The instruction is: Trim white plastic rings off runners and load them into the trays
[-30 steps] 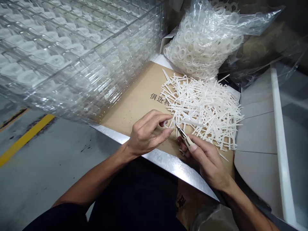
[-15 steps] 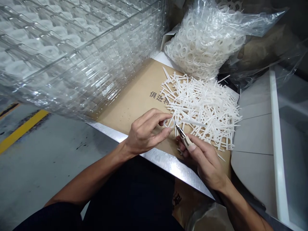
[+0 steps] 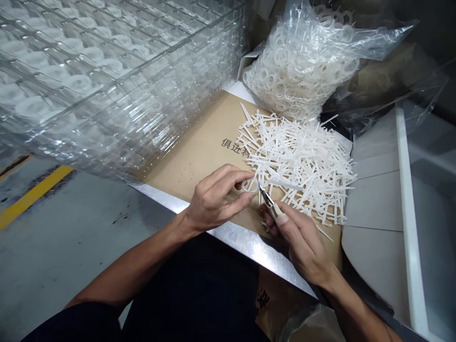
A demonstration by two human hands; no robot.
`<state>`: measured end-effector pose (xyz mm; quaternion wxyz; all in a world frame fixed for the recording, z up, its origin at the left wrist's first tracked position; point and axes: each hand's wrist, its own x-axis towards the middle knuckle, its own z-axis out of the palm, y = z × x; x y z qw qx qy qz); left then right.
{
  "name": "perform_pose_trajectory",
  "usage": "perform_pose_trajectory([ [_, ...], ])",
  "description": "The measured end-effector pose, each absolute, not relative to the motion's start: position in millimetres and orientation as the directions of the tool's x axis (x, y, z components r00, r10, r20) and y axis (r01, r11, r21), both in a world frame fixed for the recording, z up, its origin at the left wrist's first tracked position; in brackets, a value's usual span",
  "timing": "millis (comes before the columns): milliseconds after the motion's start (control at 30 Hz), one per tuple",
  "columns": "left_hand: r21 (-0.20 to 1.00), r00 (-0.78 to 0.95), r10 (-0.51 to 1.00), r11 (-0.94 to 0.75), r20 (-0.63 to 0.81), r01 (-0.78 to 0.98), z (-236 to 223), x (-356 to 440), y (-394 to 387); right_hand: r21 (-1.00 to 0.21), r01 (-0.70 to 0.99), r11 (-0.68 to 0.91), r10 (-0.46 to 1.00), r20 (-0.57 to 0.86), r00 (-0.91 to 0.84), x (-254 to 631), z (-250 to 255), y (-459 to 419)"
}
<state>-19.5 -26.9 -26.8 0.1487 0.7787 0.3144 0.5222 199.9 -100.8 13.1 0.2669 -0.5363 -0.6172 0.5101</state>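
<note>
Between thumb and fingertips, my left hand (image 3: 219, 197) pinches a small translucent white plastic ring (image 3: 248, 184). My right hand (image 3: 302, 237) is wrapped round a pair of nippers (image 3: 270, 202) with pale grips. The metal jaw tips reach the right side of the ring; whether the blades are closed cannot be made out. From that spot a white strip (image 3: 287, 184) runs off to the right, above the heap. A loose pile of thin white plastic sprue pieces (image 3: 302, 161) lies beyond and to the right of both hands.
Stacked clear plastic trays (image 3: 142, 90) holding white round parts rise at the left. A clear bag of white rings (image 3: 292, 71) stands behind the pile. Brown cardboard (image 3: 188, 152) covers the bench, whose metal edge (image 3: 245, 240) runs nearest me. A grey-white bin (image 3: 409, 213) is at the right.
The nippers' tips have shifted very slightly at the ring. Both hands keep nearly the same place and grip, while the whole view has moved a little.
</note>
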Motion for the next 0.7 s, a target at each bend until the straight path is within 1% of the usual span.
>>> perform_pose_trajectory([
  [167, 0.572, 0.270, 0.652, -0.755, 0.708, 0.321, -29, -20, -26, -0.869, 0.495, -0.008, 0.937, -0.180, -0.301, 197, 15, -100],
  [267, 0.592, 0.271, 0.663, -0.746, 0.698, 0.304, -29, -21, -26, -0.852, 0.523, -0.015, 0.938, -0.193, -0.288, 196, 14, -99],
  [433, 0.627, 0.221, 0.686, -0.725, 0.693, 0.285, -29, -22, -24, -0.879, 0.475, -0.048, 0.938, -0.204, -0.282, 195, 9, -96],
  [600, 0.603, 0.171, 0.662, -0.741, 0.730, 0.294, -19, -27, -28, -0.894, 0.448, 0.015, 0.939, -0.141, -0.313, 202, 6, -100],
  [667, 0.636, 0.172, 0.680, -0.730, 0.713, 0.249, -11, -33, -33, -0.901, 0.434, 0.023, 0.951, -0.114, -0.288, 207, 0, -104],
  [700, 0.675, 0.169, 0.708, -0.706, 0.686, 0.217, -6, -38, -37, -0.905, 0.424, 0.024, 0.958, -0.101, -0.269, 210, -5, -105],
])
